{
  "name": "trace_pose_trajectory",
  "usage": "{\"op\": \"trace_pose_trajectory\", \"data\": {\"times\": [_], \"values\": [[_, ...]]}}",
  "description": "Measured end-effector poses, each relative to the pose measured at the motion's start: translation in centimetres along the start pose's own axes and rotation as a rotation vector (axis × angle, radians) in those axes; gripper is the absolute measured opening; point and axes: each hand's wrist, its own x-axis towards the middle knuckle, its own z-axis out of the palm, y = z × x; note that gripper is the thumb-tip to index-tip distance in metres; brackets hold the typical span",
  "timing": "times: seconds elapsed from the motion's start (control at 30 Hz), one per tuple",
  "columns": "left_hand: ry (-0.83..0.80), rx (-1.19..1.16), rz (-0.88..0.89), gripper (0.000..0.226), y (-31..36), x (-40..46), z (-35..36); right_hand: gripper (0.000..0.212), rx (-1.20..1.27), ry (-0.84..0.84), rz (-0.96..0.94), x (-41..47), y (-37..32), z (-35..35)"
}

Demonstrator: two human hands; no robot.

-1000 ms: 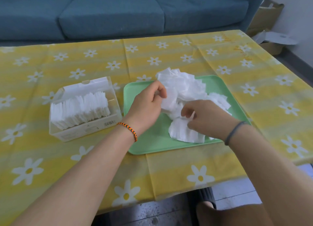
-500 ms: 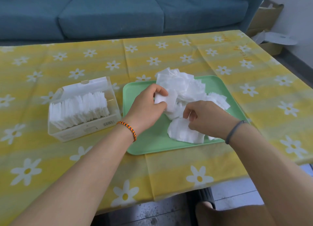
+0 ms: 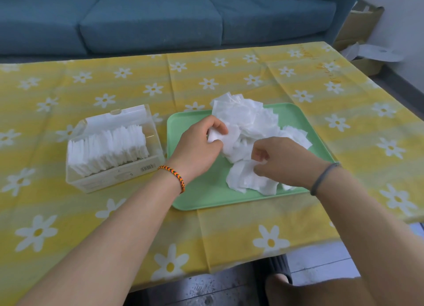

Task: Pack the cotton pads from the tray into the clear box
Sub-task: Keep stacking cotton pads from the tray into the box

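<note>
— Head view: cotton pads (image 3: pixel 247 122) heaped on the tray (image 3: pixel 202 195), more filed in the clear box (image 3: pixel 110 149).
— Feather-light, floppy. Left hand (image 3: pixel 197 145) fingers pinch a few; right hand (image 3: pixel 284 161) nips one's edge.

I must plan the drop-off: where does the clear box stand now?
In the head view the clear box stands on the tablecloth, apart from the green tray, on its left.

My arms bare, no sleeves. Braided cord bracelet (image 3: pixel 172 176), orange, black and yellow, on my left wrist. Plain grey band (image 3: pixel 323 177) on my right wrist. Dark ribbed slipper (image 3: pixel 278 267) on my foot below table edge.
</note>
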Motion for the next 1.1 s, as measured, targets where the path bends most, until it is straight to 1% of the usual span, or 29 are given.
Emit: {"op": "trace_pose_trajectory", "data": {"times": [0.1,0.17,0.27,0.33,0.4,0.5,0.57,0.63,0.7,0.8,0.93,1.1], "values": [[0.008,-0.014,0.013,0.030,-0.1,0.0,-0.1,0.015,0.196,0.015,0.042,-0.3,0.3,-1.6],[-0.008,-0.022,0.021,0.028,0.0,-0.1,0.0,0.012,0.466,0.060,0.072,-0.7,0.2,-2.7],[-0.040,-0.089,-0.012,0.028,0.5,-0.3,0.2,0.013,0.907,0.130,0.091,-1.0,-0.4,-3.6],[-0.057,-0.165,-0.057,0.028,0.8,-0.3,0.3,0.014,1.034,0.163,0.073,-0.8,-0.9,-3.5],[-0.078,-0.215,-0.075,0.032,1.2,-0.4,0.3,0.014,1.023,0.206,0.062,-0.4,-1.3,-3.2],[-0.111,-0.212,-0.047,0.033,1.3,-0.5,0.3,0.015,0.909,0.259,0.060,0.1,-1.8,-2.7],[-0.126,-0.216,-0.020,0.028,1.2,-0.5,0.4,0.013,0.832,0.266,0.052,0.3,-2.1,-2.4],[-0.131,-0.225,0.006,0.017,1.1,-0.6,0.4,0.010,0.784,0.278,0.043,0.5,-2.2,-2.1],[-0.135,-0.210,0.022,0.013,1.2,-0.6,0.3,0.006,0.749,0.308,0.032,0.7,-2.3,-2.0],[-0.133,-0.186,0.033,0.015,1.0,-0.5,0.3,0.003,0.686,0.355,0.024,0.7,-2.3,-1.8],[-0.116,-0.175,0.023,0.019,0.9,-0.5,0.2,0.004,0.626,0.395,0.037,0.8,-2.3,-1.6],[-0.071,-0.136,0.002,0.017,0.7,-0.5,0.2,0.004,0.567,0.446,0.049,1.1,-2.3,-1.5]]}}
